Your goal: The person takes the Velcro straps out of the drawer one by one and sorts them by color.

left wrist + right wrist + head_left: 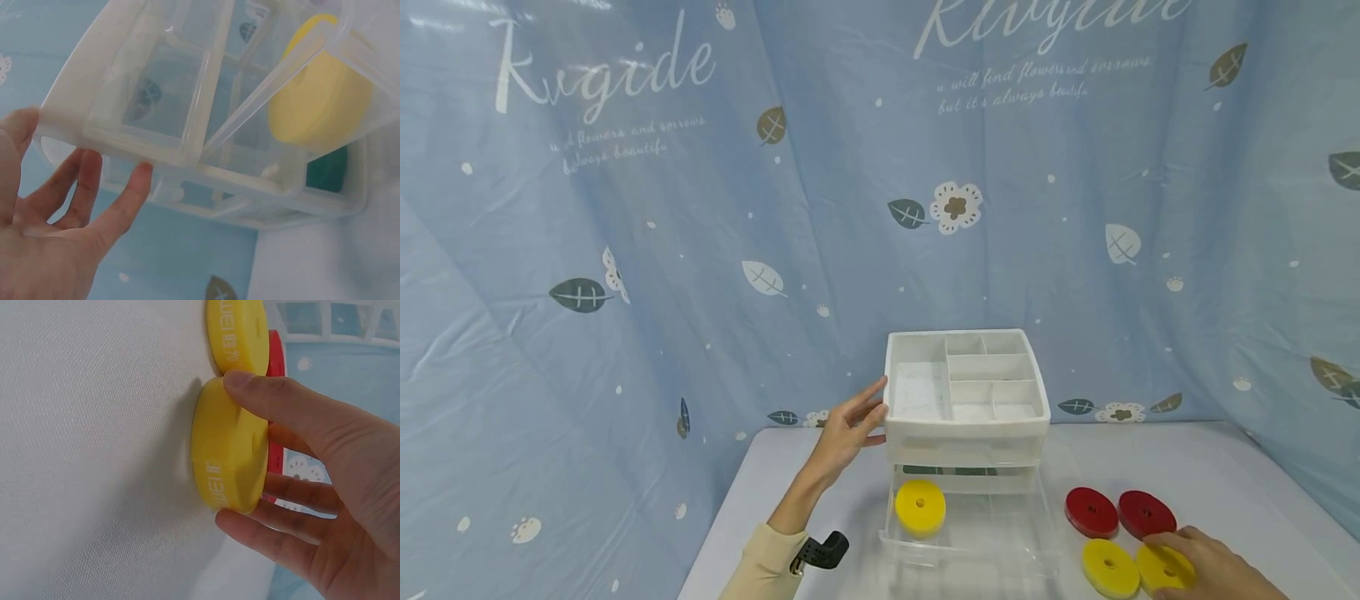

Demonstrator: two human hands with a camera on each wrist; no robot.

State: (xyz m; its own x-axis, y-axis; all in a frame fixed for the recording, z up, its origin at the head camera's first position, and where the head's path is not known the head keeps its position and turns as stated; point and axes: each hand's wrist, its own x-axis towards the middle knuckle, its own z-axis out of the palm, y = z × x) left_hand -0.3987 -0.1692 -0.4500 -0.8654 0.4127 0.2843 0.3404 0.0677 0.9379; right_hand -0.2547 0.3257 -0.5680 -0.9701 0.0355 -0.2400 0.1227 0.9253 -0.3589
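My left hand rests its fingers along the left side of a white drawer organizer. In the left wrist view, its fingertips touch the organizer's frame edge. Below the closed upper drawer, a clear drawer is pulled out, with a yellow disc lying in its left part. At the right, my right hand holds another yellow disc between thumb and fingers. That disc has white lettering on its rim and a small hole in its centre. A second yellow disc lies right beside it.
Two red discs lie behind the yellow ones on the white table. Something green shows inside the organizer. The organizer's top is a divided tray. A blue patterned curtain hangs behind the table.
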